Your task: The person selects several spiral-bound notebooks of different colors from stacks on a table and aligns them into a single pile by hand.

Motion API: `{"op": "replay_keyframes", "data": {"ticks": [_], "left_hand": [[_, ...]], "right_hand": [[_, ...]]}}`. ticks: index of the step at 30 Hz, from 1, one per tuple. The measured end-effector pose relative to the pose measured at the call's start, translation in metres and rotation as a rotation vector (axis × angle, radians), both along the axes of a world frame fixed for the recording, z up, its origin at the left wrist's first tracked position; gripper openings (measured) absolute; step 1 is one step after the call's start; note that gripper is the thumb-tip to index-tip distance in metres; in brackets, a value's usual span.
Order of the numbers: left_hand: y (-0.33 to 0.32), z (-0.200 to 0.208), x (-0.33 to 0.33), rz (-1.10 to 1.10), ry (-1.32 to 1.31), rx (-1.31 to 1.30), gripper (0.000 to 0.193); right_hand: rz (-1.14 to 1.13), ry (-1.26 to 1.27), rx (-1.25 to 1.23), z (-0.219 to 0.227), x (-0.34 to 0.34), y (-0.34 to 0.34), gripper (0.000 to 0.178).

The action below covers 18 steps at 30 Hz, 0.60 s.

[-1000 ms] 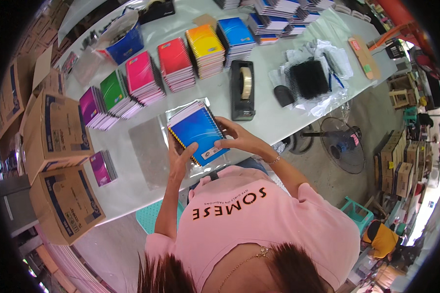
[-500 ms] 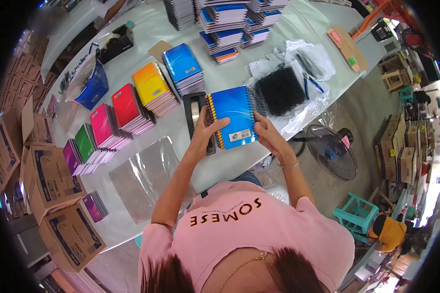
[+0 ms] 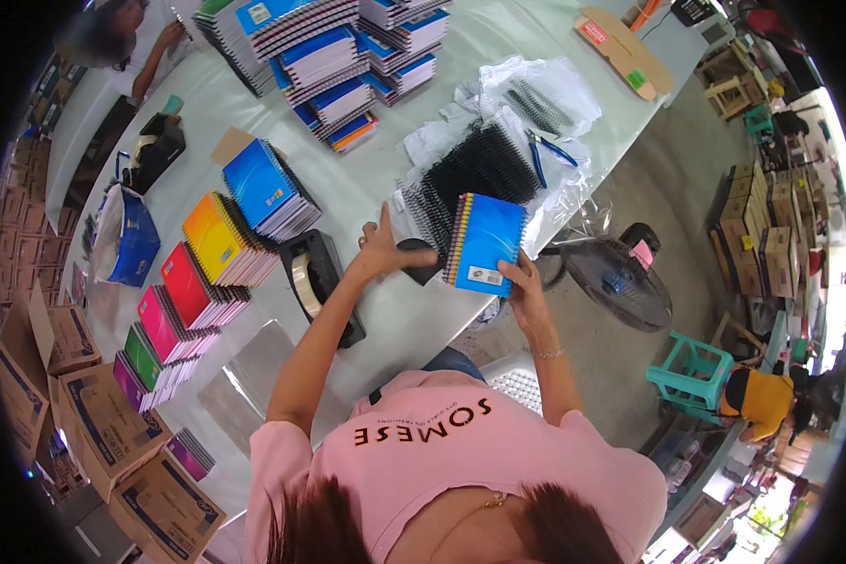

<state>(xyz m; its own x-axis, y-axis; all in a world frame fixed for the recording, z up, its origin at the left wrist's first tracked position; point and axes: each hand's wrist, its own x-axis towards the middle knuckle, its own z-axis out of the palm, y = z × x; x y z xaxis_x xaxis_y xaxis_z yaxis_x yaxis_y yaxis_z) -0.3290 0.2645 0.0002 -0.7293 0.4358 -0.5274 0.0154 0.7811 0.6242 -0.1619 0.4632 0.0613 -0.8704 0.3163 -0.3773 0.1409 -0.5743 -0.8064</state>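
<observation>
Seemingly barcoded label (image 3: pixel 485 276) on notebook (image 3: pixel 494 233)

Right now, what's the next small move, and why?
Probably bring the left hand to the spiral edge of the blue notebook: that hand is open nearby, while the right hand alone grips the notebook's lower right corner.

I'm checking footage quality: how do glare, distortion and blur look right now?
Head view: fisheye distortion, black corners; glare streaks the clear plastic sheet; the right rim has overexposed spots; a blurred patch covers part of the co-worker, upper left; the blue notebook in the right hand looks fairly sharp.
</observation>
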Motion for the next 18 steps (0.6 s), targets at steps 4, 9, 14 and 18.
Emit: {"op": "replay_keyframes", "data": {"ticks": [4, 9, 14, 18], "left_hand": [[0.016, 0.001, 0.031, -0.003, 0.258, 0.103, 0.145], [0.041, -0.015, 0.019, -0.003, 0.281, 0.248, 0.132], [0.068, -0.018, 0.002, -0.026, 0.253, 0.204, 0.131], [0.094, -0.022, -0.007, -0.022, 0.275, 0.296, 0.13]], "right_hand": [[-0.112, -0.045, -0.046, -0.011, 0.025, 0.017, 0.049], [-0.153, -0.063, -0.014, -0.012, 0.035, 0.024, 0.05], [-0.153, -0.078, 0.001, -0.013, 0.039, 0.022, 0.054], [-0.148, -0.128, 0.023, -0.011, 0.043, 0.018, 0.058]]}}
